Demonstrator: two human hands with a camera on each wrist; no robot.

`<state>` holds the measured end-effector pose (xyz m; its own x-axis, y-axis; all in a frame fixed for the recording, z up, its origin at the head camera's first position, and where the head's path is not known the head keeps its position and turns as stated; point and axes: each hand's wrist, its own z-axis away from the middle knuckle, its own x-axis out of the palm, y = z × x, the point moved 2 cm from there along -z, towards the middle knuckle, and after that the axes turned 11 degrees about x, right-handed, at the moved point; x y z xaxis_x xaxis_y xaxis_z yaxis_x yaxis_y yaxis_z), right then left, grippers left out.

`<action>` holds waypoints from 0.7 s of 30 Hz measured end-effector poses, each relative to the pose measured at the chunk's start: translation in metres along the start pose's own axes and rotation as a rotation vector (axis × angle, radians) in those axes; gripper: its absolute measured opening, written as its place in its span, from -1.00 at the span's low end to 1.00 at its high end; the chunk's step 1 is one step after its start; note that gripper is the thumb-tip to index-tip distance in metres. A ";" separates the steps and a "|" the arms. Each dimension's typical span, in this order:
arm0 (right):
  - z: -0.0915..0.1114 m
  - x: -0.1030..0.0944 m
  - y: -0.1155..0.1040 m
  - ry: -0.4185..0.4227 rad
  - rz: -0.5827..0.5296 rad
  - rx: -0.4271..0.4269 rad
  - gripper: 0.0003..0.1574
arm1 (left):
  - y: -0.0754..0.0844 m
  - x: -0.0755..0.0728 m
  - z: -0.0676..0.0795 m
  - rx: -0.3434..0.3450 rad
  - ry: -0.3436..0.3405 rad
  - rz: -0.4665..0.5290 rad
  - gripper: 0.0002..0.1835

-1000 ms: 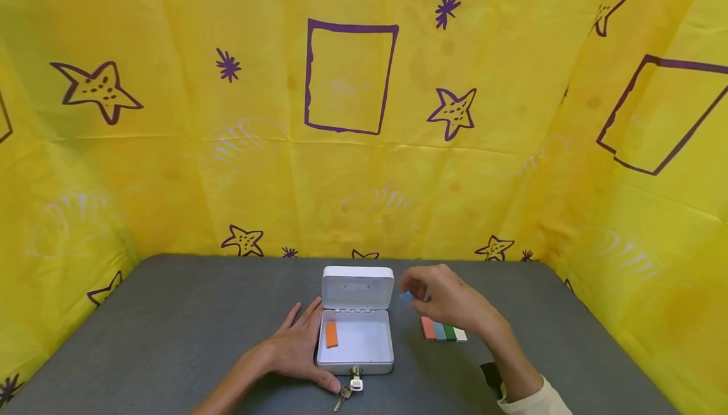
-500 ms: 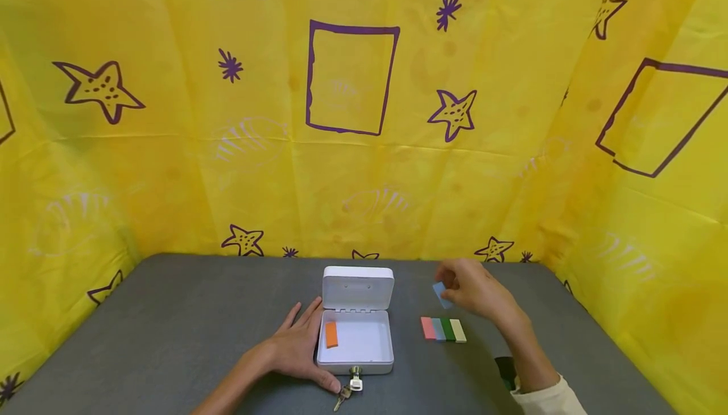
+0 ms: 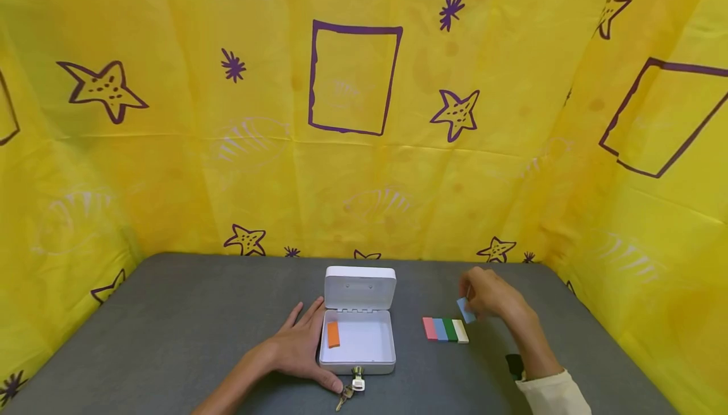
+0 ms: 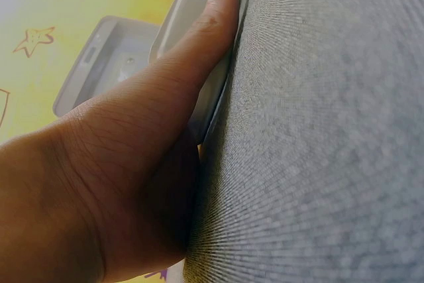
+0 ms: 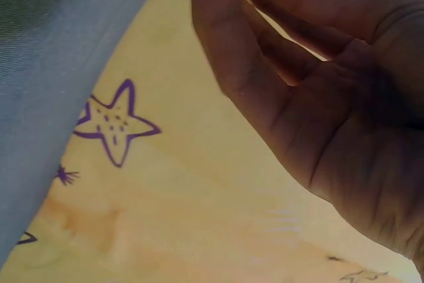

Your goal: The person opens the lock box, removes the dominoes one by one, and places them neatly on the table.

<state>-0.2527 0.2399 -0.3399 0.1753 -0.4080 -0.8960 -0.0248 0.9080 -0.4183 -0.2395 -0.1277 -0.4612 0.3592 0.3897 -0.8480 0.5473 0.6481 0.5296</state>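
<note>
A white metal cash box (image 3: 359, 342) stands with its lid up, and one flat orange block (image 3: 333, 335) lies inside at the left. My left hand (image 3: 299, 345) rests against the box's left side, fingers straight and spread, thumb along the front corner. In the left wrist view the thumb (image 4: 205, 28) reaches toward the lock. My right hand (image 3: 493, 292) pinches a light blue block (image 3: 466, 310) between thumb and fingers, beyond and to the right of a row of blocks. In the right wrist view the fingertips meet at the top edge and the block is mostly cut off.
Several flat blocks lie side by side right of the box: pink (image 3: 430, 328), blue (image 3: 440, 329), green (image 3: 450, 330) and cream (image 3: 460, 331). Keys (image 3: 345, 396) hang from the box's front lock (image 3: 357, 379). A yellow patterned cloth (image 3: 352, 200) encloses the grey table (image 3: 216, 314).
My right hand has carried the light blue block rightward, from beside the raised lid to beyond the right end of the row. The left hand stays at the box.
</note>
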 end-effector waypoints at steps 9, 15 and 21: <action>-0.008 0.013 0.015 -0.093 0.038 0.178 -0.71 | 0.001 0.000 0.000 0.005 0.013 0.016 0.66; -0.012 0.021 0.023 -0.111 0.049 0.211 -0.68 | -0.006 0.004 -0.001 0.028 0.033 0.022 0.64; -0.015 0.025 0.025 -0.115 0.063 0.225 -0.68 | -0.001 0.001 0.000 0.017 0.016 0.010 0.64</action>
<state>-0.2633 0.2504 -0.3751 0.2914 -0.3479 -0.8911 0.1785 0.9349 -0.3066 -0.2395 -0.1283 -0.4623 0.3524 0.4070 -0.8427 0.5562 0.6330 0.5384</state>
